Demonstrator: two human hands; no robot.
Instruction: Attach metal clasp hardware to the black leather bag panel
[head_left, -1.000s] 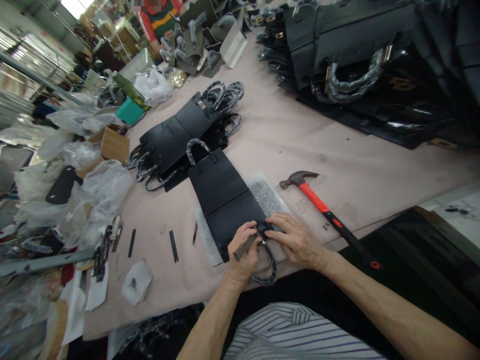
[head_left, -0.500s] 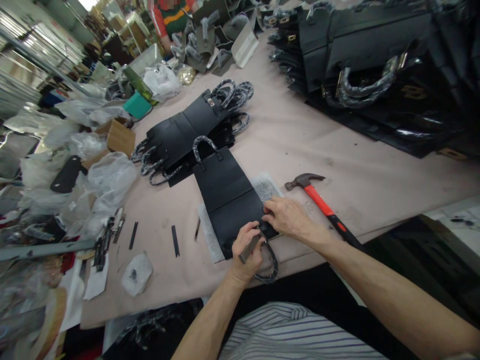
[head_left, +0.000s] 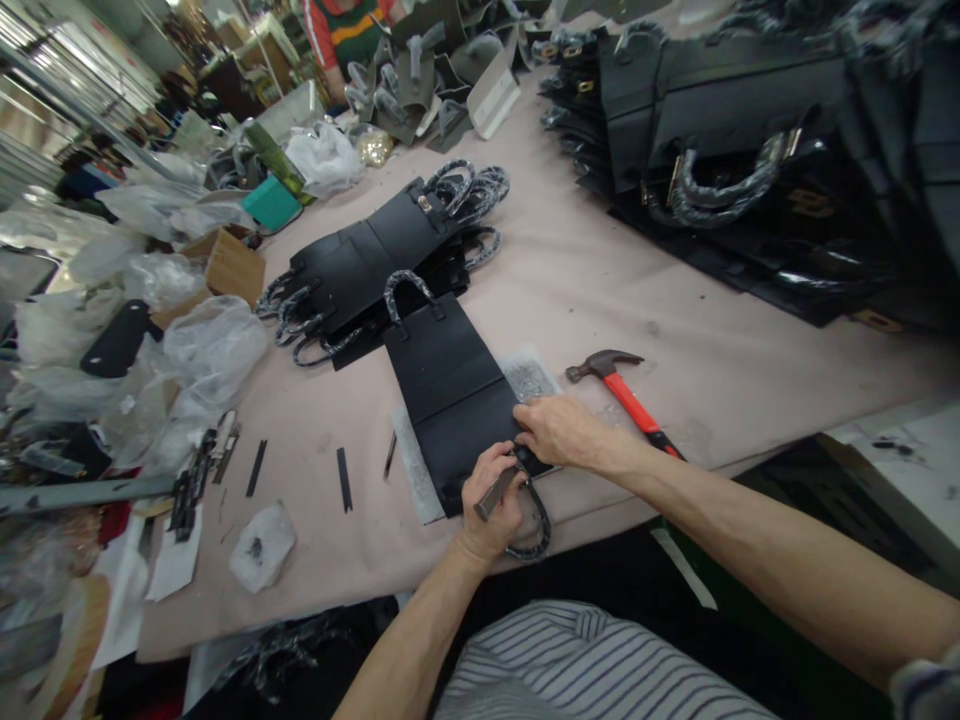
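Note:
A flat black bag panel (head_left: 454, 385) lies on the table, over a pale textured slab (head_left: 531, 374). Its far handle is wrapped in clear plastic, and a second wrapped handle (head_left: 541, 525) loops off the near end. My left hand (head_left: 491, 505) is closed around a short grey metal bar tool (head_left: 496, 492) at that near end, beside the handle's base. Close by, my right hand (head_left: 559, 432) is pinched at the panel's near right edge; its fingertips hide what they hold. A claw hammer (head_left: 630, 398) with a red and black handle rests beyond my right forearm.
Stacked black bag panels (head_left: 367, 245) lie beyond the work, and a larger pile of black bags (head_left: 720, 110) fills the back right. Dark strips (head_left: 343, 480) and a whitish lump (head_left: 262, 545) lie left. Plastic bags (head_left: 210, 350) crowd the left edge. Another person (head_left: 345, 35) is at the back.
My right hand has shifted slightly left along the panel's edge. My left hand stays on the metal tool in nearly the same place. The view has moved a little.

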